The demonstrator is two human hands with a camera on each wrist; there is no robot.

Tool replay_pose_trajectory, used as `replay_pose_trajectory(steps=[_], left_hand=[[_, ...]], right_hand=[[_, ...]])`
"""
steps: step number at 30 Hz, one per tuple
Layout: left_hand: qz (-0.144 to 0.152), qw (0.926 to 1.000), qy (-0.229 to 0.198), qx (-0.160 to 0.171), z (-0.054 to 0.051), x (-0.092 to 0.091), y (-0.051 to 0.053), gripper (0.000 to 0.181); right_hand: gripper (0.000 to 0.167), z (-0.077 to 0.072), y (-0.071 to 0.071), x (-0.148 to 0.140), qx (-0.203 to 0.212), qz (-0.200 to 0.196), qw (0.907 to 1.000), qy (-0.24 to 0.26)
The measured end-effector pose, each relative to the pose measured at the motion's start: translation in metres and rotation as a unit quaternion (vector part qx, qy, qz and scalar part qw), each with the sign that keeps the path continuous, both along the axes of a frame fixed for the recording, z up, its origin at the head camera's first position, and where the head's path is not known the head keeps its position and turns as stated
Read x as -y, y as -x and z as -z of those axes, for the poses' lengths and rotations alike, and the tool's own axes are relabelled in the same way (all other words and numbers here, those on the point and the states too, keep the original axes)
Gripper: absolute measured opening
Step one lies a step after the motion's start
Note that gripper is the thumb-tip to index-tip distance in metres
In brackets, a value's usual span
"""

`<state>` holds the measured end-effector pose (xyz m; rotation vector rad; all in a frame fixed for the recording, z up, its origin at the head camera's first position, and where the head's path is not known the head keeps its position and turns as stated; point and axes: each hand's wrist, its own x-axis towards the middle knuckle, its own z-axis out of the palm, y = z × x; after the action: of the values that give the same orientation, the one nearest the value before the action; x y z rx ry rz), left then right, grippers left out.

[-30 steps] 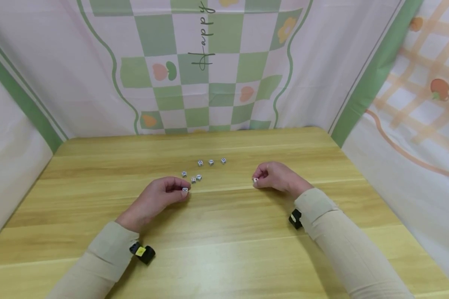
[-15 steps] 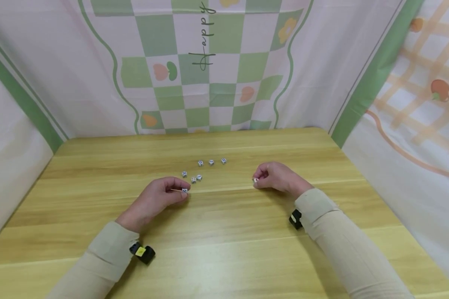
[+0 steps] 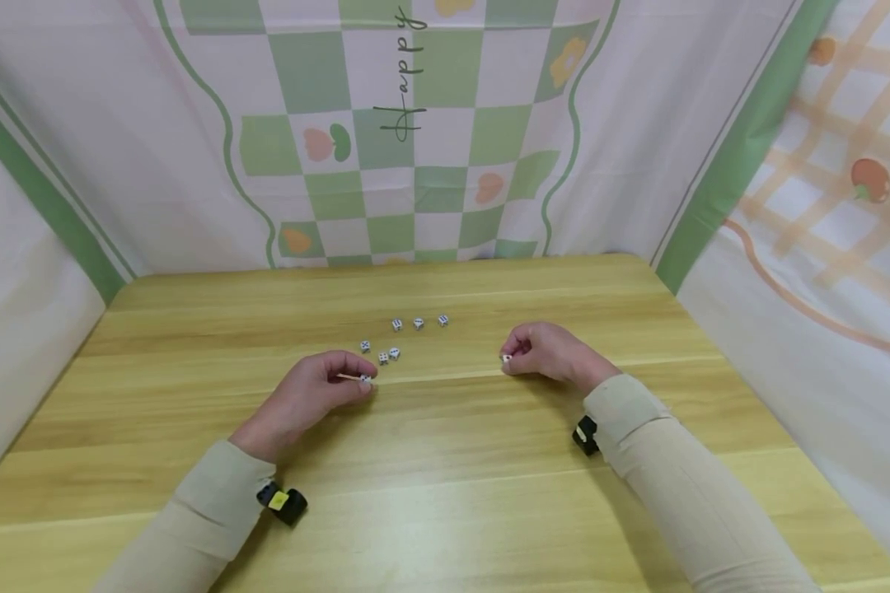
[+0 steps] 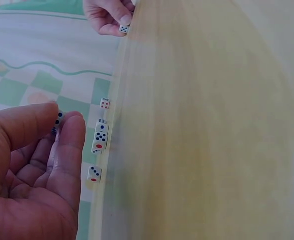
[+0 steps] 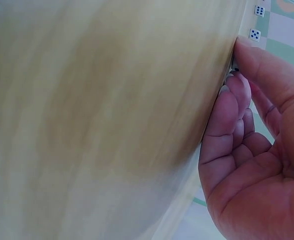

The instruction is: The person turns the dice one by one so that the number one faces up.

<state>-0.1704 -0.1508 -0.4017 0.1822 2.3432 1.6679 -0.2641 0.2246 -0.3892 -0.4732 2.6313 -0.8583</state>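
Observation:
In the head view, my left hand (image 3: 317,389) is low over the table and pinches a small white die (image 3: 366,379) between thumb and fingers. The left wrist view shows this die (image 4: 58,120) with blue pips, partly hidden by the thumb. Further right, my right hand (image 3: 552,354) pinches another white die (image 3: 506,359) close to the tabletop. Fingers cover most of it in the right wrist view. Just beyond the left hand lie three dice: one apart (image 3: 365,346), and a die (image 3: 383,358) close beside another die (image 3: 394,353).
Behind these, a loose row holds a left die (image 3: 396,325), a middle die (image 3: 419,324) and a right die (image 3: 443,320). The wooden table (image 3: 445,461) ends at a patterned curtain (image 3: 386,189) at the back, with curtains on both sides.
The die in my left hand has turned between thumb and fingers, so its visible face looks different. Both hands stay nearly in place, and the dice on the table lie as before.

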Motion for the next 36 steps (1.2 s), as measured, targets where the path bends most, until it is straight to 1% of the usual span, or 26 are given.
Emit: replay_pose_trajectory(steps=[6, 13, 17, 22, 29, 36], left_hand=[[0.007, 0.9999, -0.007, -0.011, 0.0014, -0.0004, 0.0003, 0.029], [-0.002, 0.9999, 0.007, -0.009, 0.0013, -0.0003, -0.0001, 0.027], [-0.005, 0.9999, 0.008, -0.007, 0.0015, -0.0002, -0.0003, 0.026], [-0.002, 0.9999, 0.007, -0.008, 0.0010, 0.0003, -0.0009, 0.026], [0.003, 0.9996, 0.016, -0.022, 0.0018, 0.0009, -0.0006, 0.023], [0.007, 0.9996, 0.008, -0.027, 0.0030, 0.0008, -0.0001, 0.023]], right_hand=[[0.013, -0.0011, -0.0004, 0.0006, -0.008, -0.005, 0.9999, -0.005], [0.012, -0.0009, -0.0009, 0.0006, -0.005, -0.003, 1.0000, 0.000], [0.012, -0.0006, -0.0012, 0.0001, -0.010, -0.006, 0.9999, 0.001], [0.012, -0.0006, -0.0013, -0.0004, -0.011, -0.006, 0.9999, 0.000], [0.013, -0.0004, -0.0013, -0.0003, -0.013, -0.008, 0.9999, -0.002], [0.013, -0.0005, -0.0011, -0.0004, -0.014, -0.009, 0.9999, -0.005]])
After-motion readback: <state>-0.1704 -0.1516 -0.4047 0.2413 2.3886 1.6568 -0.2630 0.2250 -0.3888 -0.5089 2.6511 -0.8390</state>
